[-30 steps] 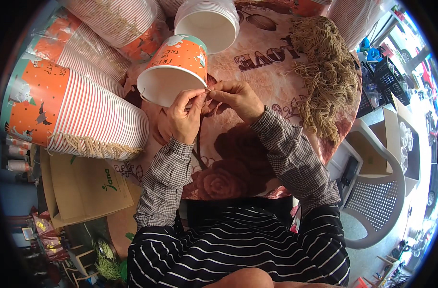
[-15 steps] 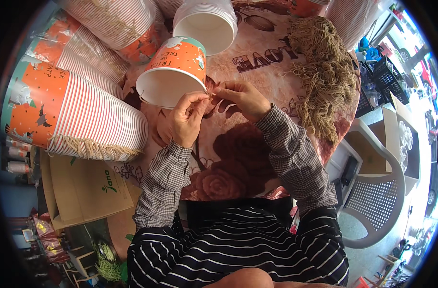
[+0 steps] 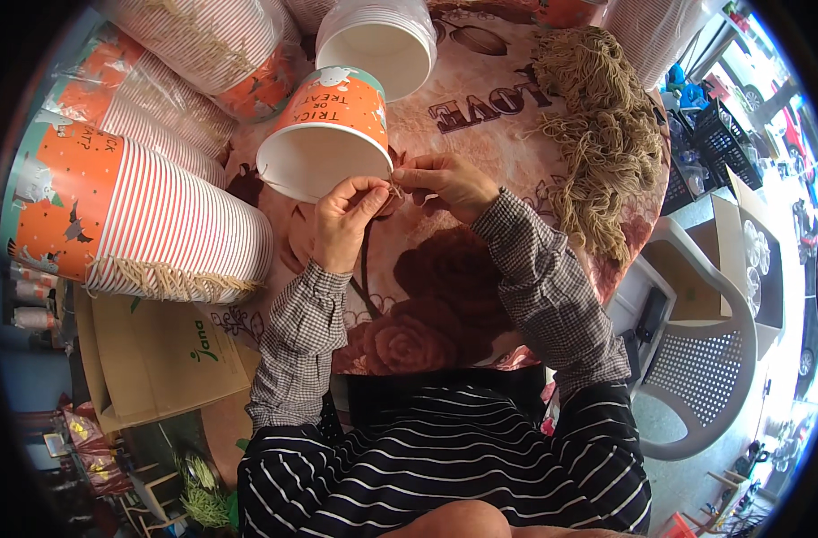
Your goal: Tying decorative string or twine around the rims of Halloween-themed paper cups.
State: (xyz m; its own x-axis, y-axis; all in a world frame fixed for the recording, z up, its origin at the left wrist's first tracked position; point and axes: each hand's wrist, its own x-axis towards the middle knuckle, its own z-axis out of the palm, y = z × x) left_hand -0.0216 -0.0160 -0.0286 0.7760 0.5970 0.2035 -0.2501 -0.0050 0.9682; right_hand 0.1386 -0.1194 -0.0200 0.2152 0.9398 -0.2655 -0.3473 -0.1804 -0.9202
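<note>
An orange paper bucket (image 3: 337,106) with Halloween drawings lies on its side on the table, its white mouth towards me. At the right edge of its rim, my left hand (image 3: 346,222) and my right hand (image 3: 455,186) meet fingertip to fingertip. Both hands pinch a thin beige cord (image 3: 393,189), whose exact course between the fingers is too small to make out. A loose heap of similar cords (image 3: 601,134) lies to the right. Nested buckets (image 3: 185,211) rest on their side at left, with cord ends hanging along their rims.
More bucket stacks in plastic (image 3: 213,45) crowd the far left, and white-mouthed buckets (image 3: 382,54) lie at the back. The rose-patterned tablecloth (image 3: 445,309) spreads before me. A cardboard box (image 3: 158,359) stands below left, a grey plastic chair (image 3: 696,377) at right.
My fingertips have shifted slightly at the bucket's rim, the right hand a little to the left. The cord stays pinched between the hands. The whole view has moved slightly.
</note>
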